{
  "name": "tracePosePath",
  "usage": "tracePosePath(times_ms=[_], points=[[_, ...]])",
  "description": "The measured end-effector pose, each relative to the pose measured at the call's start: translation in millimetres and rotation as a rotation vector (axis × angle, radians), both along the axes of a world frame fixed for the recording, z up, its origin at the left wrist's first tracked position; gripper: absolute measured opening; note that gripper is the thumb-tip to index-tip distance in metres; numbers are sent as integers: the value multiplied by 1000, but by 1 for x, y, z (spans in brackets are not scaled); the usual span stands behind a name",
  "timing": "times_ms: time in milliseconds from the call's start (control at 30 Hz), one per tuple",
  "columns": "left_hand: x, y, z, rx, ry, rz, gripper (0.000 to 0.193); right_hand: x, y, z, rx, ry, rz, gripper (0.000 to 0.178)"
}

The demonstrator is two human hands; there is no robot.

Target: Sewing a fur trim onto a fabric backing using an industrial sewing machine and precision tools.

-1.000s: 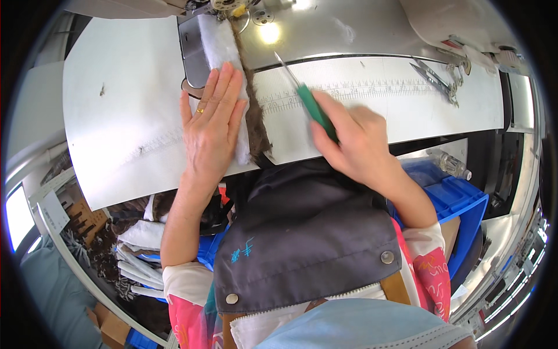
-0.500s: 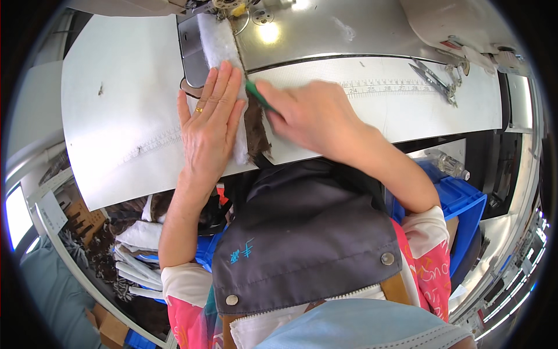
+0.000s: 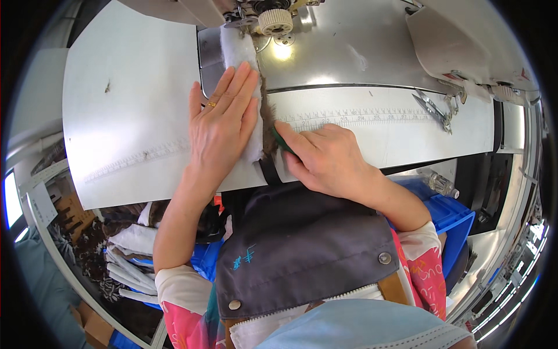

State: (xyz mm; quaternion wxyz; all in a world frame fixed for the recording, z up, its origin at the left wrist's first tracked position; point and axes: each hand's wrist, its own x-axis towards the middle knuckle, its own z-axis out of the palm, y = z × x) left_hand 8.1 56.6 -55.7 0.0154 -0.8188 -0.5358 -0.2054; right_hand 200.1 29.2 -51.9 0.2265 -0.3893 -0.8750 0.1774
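Padded fur strip [image 3: 268, 125] on white table [image 3: 133, 87], far end at sewing machine [image 3: 275, 22] | left hand [image 3: 224, 125] flat on strip, fingers partly spread | right hand [image 3: 331, 157] closed around green handle [image 3: 283, 142] at strip's brown edge, its tip hidden | snips [image 3: 433, 111] farther right

A printed ruler scale [image 3: 363, 116] with numerals lines the front part of the white worktop [image 3: 125, 110] on the right, a fainter scale [image 3: 142, 157] slanting toward its left edge. Blue handwritten characters [image 3: 244, 257] mark a dark apron [image 3: 308, 250], while pale lettering [image 3: 427, 270] decorates the pink right sleeve [image 3: 421, 291]. Print on a paper sheet [image 3: 42, 203] beyond the worktop's left corner is too small to read.
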Motion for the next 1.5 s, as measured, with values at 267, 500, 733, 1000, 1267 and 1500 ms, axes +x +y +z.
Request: tracePosePath(times_ms=[267, 500, 733, 1000, 1267, 1500], points=[[-4, 31, -13, 88, -2, -21, 31, -2, 30, 5, -8, -83, -23, 38], [-9, 19, -11, -52, -206, -27, 27, -12, 8, 6, -83, -121, -74, 41], [-8, 2, -8, -129, -241, 30, 29, 28, -37, 6, -242, 134, 11, 48], [-5, 3, -10, -45, -158, 11, 29, -13, -5, -1, -96, 71, -259, 35], [-4, -13, -6, -198, -292, 29, 30, -6, -2, -8, 2, -6, -53, 38], [5, -13, -8, 8, 3, 30, 31, 18, -23, 6, -33, -144, 86, 45]])
